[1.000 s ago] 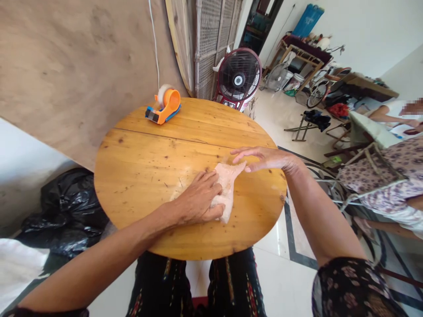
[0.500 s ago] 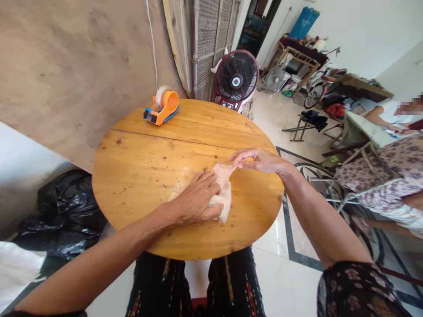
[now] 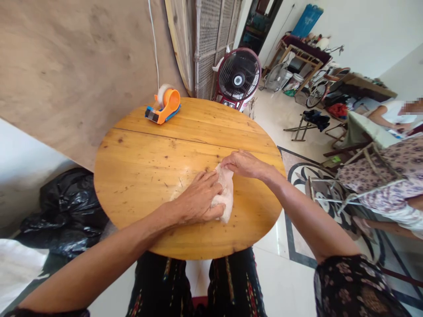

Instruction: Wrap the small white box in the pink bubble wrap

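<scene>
A small pale pink cloth [image 3: 226,193] lies folded on the round wooden table [image 3: 148,171], near its right side. My left hand [image 3: 198,199] rests flat on the cloth's left part, fingers stretched out and pressing it down. My right hand [image 3: 243,163] is at the cloth's far upper corner, its fingers pinched on that edge and folding it inward.
An orange tape dispenser [image 3: 164,107] stands at the table's far edge. A red floor fan [image 3: 238,79] is behind the table. Black plastic bags [image 3: 68,211] lie on the floor at left. Another person [image 3: 393,185] in floral clothing sits at right among chairs.
My right hand went from open beside the cloth's outstretched corner to pinching it, then moved left, folding that corner back over the cloth. My left hand stayed put.
</scene>
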### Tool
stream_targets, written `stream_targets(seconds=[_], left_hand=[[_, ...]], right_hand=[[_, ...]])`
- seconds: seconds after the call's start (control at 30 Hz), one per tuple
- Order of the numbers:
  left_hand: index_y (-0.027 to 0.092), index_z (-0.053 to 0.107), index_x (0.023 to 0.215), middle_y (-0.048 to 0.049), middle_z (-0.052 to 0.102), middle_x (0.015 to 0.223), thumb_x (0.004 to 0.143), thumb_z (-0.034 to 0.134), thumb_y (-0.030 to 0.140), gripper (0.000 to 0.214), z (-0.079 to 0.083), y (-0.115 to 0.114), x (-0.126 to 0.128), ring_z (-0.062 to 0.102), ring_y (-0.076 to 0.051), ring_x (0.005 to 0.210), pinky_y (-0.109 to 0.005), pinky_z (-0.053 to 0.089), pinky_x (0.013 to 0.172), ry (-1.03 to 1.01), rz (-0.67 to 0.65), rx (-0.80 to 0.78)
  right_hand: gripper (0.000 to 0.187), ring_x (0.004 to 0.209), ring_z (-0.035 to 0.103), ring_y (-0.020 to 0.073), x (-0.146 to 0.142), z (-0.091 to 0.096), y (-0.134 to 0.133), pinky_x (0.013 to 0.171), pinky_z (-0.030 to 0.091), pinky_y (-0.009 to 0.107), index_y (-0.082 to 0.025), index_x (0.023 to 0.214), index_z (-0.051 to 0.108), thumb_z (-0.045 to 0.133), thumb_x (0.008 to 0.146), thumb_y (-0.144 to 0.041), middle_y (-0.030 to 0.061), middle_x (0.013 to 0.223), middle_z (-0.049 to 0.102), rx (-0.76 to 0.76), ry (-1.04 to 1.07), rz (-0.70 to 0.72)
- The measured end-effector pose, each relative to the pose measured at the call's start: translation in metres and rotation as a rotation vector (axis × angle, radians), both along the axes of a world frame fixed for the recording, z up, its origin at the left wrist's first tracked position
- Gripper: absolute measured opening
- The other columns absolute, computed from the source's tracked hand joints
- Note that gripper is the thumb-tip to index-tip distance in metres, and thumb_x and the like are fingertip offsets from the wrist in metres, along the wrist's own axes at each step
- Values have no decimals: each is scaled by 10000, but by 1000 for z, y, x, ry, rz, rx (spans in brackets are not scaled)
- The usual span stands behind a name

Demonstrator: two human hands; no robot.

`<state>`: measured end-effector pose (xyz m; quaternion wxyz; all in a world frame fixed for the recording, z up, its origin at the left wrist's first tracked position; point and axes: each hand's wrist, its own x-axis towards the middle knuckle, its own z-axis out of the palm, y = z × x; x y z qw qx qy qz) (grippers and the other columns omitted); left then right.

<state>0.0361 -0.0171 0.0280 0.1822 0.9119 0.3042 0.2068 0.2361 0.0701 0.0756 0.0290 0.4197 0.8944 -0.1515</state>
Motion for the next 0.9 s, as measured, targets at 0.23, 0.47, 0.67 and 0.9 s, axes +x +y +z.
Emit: stream_targets(seconds=[0.23,0.47,0.67,0.9], left_hand=[[175,570,868,-102,540,1011,789,561,329,173,-2,0,0,450,-309,1116,-505,323,1024,-19,0,-3],[163,568,857,-120,546,1030,797,562,334,182,-2,0,0,451,-313,1124,-489,331,1029,22,3,25],[157,569,901,-143,543,1114,812,541,342,207,-4,0,0,434,-323,1172,-492,328,1038,17,0,37],[161,562,843,-132,557,1048,812,525,343,189,-4,-1,2,444,-321,1159,-477,351,1020,34,8,30]], right_hand=[[250,900,643,208,-1,-13,-7,760,392,277,-230,916,741,506,854,-171,33,908,742,82,9,-65],[223,970,626,225,-2,-30,-16,819,404,299,-199,956,705,502,868,-164,72,1000,720,204,12,-152],[307,1023,581,284,1,-42,-24,867,393,364,-161,1122,603,606,857,-317,142,1087,662,416,-3,-361],[270,859,609,235,-1,-37,-21,749,391,319,-175,952,632,643,811,-405,102,941,701,279,-3,-513]])
